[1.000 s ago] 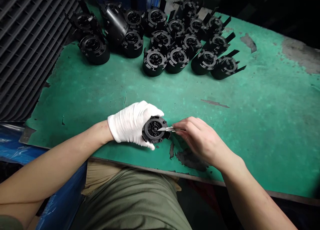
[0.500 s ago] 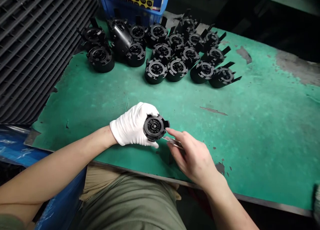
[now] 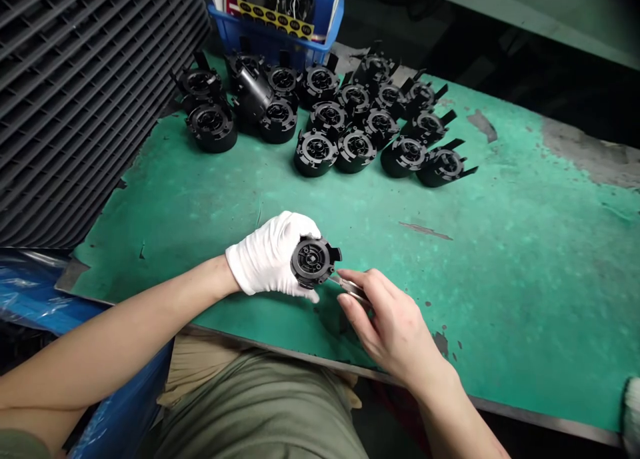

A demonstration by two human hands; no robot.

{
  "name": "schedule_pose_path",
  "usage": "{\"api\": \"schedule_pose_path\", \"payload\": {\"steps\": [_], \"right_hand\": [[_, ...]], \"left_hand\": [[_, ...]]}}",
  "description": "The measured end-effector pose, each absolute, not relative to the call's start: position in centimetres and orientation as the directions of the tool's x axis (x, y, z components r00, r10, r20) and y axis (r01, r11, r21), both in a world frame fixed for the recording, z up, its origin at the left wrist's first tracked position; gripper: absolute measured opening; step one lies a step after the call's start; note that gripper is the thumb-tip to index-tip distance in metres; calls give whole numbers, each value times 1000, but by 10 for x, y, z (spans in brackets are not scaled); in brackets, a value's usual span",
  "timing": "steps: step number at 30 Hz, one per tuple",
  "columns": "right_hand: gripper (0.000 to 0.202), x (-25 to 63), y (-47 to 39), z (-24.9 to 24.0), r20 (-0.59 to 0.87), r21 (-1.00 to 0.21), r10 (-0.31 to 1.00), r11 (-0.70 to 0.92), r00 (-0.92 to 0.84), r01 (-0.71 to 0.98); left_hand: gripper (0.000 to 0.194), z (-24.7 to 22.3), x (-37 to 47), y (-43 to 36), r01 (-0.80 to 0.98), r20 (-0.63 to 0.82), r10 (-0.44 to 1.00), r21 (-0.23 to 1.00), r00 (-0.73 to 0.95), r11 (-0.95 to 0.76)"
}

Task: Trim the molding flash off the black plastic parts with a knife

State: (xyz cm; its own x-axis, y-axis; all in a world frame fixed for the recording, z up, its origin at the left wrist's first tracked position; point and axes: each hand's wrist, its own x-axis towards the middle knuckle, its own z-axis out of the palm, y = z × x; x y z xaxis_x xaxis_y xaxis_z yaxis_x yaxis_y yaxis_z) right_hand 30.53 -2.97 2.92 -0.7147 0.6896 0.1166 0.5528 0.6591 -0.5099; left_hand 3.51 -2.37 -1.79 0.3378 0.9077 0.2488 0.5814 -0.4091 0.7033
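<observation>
My left hand point(image 3: 270, 256), in a white glove, grips a round black plastic part point(image 3: 313, 262) just above the near edge of the green table point(image 3: 525, 259), its ribbed face turned up toward me. My bare right hand point(image 3: 390, 322) holds a thin metal blade point(image 3: 345, 285) whose tip meets the lower right rim of that part.
Several similar black round parts point(image 3: 320, 122) stand in a cluster at the far side of the table, some with flat tabs sticking out. A blue bin point(image 3: 277, 29) sits behind them. A dark slatted panel point(image 3: 75, 99) lies to the left, blue plastic point(image 3: 30, 299) below it.
The blade has come off the part's face and dropped to its lower right rim; my right hand moved down and toward me. The view has tilted up, revealing the blue bin.
</observation>
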Motion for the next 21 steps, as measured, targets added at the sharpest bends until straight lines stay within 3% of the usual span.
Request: {"api": "schedule_pose_path", "payload": {"steps": [8,21], "right_hand": [[33,306,-27,24,157,-177,680,733,-716,657],[36,303,-28,25,196,0,631,765,-751,644]], "left_hand": [[111,-24,29,-23,588,315,836,601,448,-542],[92,-16,29,-23,518,318,822,654,473,-551]]}}
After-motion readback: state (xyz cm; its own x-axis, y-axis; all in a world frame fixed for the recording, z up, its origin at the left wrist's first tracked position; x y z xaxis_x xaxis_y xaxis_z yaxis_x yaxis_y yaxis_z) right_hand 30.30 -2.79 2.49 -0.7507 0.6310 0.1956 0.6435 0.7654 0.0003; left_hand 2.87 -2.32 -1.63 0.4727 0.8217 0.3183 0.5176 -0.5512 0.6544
